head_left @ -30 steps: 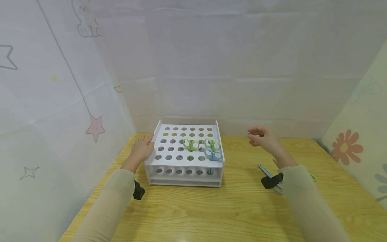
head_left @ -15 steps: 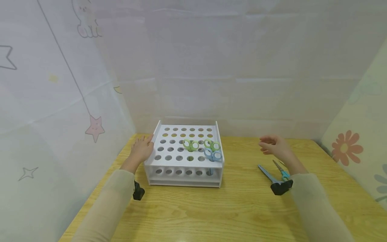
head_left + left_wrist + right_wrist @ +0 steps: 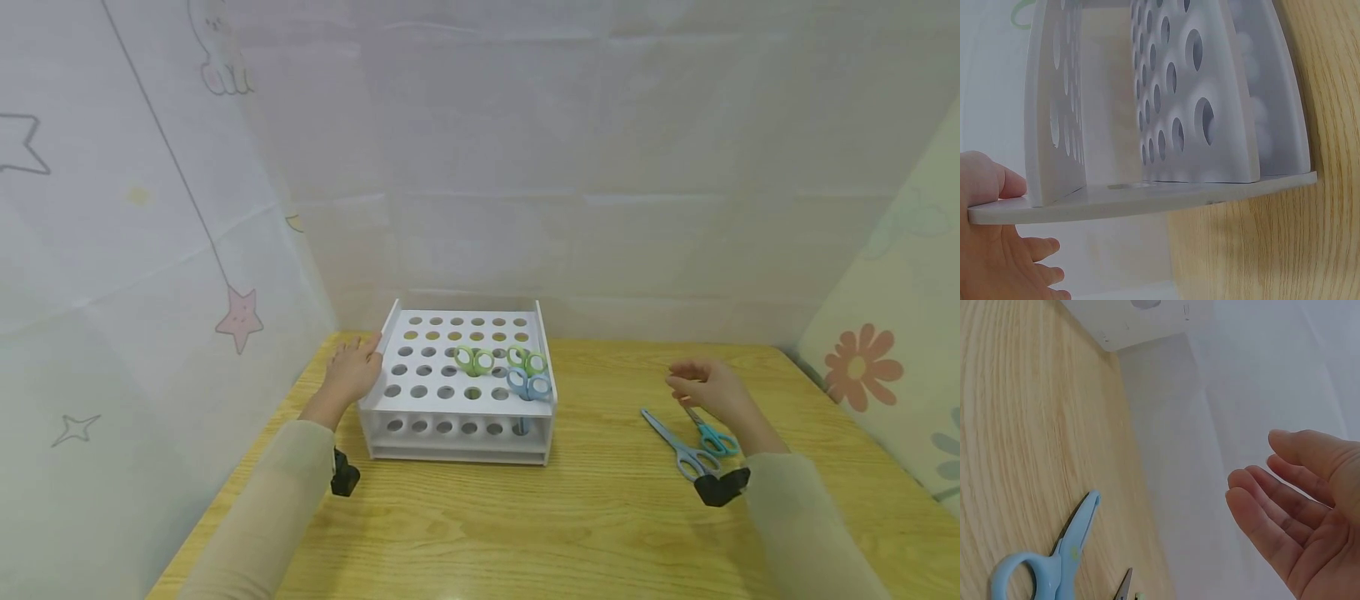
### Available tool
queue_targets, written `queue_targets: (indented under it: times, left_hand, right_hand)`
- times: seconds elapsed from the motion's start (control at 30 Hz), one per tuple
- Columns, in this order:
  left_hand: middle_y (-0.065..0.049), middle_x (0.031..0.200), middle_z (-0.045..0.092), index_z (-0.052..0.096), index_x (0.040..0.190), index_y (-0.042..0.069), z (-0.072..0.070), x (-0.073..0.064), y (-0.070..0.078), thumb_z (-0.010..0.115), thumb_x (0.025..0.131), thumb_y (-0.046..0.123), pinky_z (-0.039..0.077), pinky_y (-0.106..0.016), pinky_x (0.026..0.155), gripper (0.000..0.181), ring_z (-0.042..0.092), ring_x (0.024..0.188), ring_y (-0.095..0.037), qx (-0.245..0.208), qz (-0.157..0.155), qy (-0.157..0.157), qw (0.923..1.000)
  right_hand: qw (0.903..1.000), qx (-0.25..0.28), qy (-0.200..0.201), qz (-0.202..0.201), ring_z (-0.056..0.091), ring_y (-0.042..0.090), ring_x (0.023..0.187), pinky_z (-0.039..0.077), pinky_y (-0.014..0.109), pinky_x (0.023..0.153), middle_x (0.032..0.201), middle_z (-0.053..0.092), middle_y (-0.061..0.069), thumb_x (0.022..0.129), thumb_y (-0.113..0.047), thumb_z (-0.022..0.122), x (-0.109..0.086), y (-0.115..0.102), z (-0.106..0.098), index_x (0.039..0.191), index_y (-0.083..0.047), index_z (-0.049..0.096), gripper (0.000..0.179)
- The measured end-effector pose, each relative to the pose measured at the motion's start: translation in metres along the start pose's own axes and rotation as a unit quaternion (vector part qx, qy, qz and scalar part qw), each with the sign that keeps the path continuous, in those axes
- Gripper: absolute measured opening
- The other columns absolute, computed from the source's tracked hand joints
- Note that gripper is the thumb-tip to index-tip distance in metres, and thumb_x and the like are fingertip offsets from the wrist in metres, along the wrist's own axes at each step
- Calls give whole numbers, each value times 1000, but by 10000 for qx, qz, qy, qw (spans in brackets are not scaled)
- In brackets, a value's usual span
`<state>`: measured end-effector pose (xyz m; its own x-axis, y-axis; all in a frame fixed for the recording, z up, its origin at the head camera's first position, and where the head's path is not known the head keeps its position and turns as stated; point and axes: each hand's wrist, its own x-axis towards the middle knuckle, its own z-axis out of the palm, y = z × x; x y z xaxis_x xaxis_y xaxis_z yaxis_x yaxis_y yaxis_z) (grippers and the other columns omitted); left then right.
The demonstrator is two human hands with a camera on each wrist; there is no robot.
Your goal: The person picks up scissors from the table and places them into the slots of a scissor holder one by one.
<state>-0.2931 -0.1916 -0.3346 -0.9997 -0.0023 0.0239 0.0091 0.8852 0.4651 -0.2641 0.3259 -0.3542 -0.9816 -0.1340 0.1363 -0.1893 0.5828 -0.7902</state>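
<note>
My left hand [image 3: 351,371] holds the left side panel of a white rack [image 3: 459,410] with rows of round holes. In the left wrist view the thumb [image 3: 1007,182] lies on one face of the panel and the fingers on the other. Two pairs of green-handled scissors [image 3: 474,361] and one light blue pair [image 3: 528,384] stand handles up in the rack. My right hand [image 3: 712,390], empty with loosely bent fingers, hovers over the table's right side. Below it lie light blue scissors [image 3: 1067,562] and teal-handled scissors [image 3: 717,442], the teal pair's blades partly hidden by the hand.
A wooden table [image 3: 480,525] carries everything. Pale printed cloth [image 3: 525,208] hangs behind it and along both sides. Black wrist cameras [image 3: 345,475] sit at both sleeves. A small green tip [image 3: 1139,595] shows beside a scissor blade in the right wrist view.
My right hand has moved right and toward me, away from the rack, uncovering more of the blue and teal scissors. The left hand and the rack have stayed put.
</note>
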Motion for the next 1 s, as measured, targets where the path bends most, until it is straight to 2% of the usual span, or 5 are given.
queue_targets:
  times: [0.13,0.37,0.6,0.77,1.0]
  left_hand:
    - [-28,148,10,20,147,8,0,0,-1,21,96,23,0,-58,105,53,-1,133,-48,-10,1,-16,10000]
    - [-28,148,10,20,147,9,1,1,-1,21,96,24,0,-58,105,53,-2,132,-48,-4,9,-36,10000]
    - [-29,147,12,22,146,7,-2,-2,1,20,95,22,2,-59,104,53,1,132,-50,46,122,36,9999]
    - [-29,147,12,21,146,8,-4,-4,4,20,95,22,2,-58,105,53,0,132,-49,25,96,24,9999]
    - [-28,147,11,21,146,8,-5,-5,3,20,95,22,2,-58,105,54,0,132,-49,10,125,37,9999]
  right_hand:
    - [10000,-80,-36,-6,62,34,86,54,36,68,108,55,30,93,-17,54,-6,5,-1,121,16,45,44]
    - [9995,-130,-235,179,62,19,77,54,37,68,105,58,26,92,-17,56,-14,19,-5,122,16,46,45]
    - [9973,-538,-414,271,63,31,82,54,38,65,102,62,22,90,-22,59,-24,39,-4,118,14,51,45]
    - [9947,-725,-644,350,60,26,77,51,37,63,104,60,24,91,-20,59,-32,51,-5,117,14,51,44]
    - [9931,-508,-957,456,61,26,83,53,36,65,109,56,28,89,-16,61,-43,62,-6,117,15,51,43]
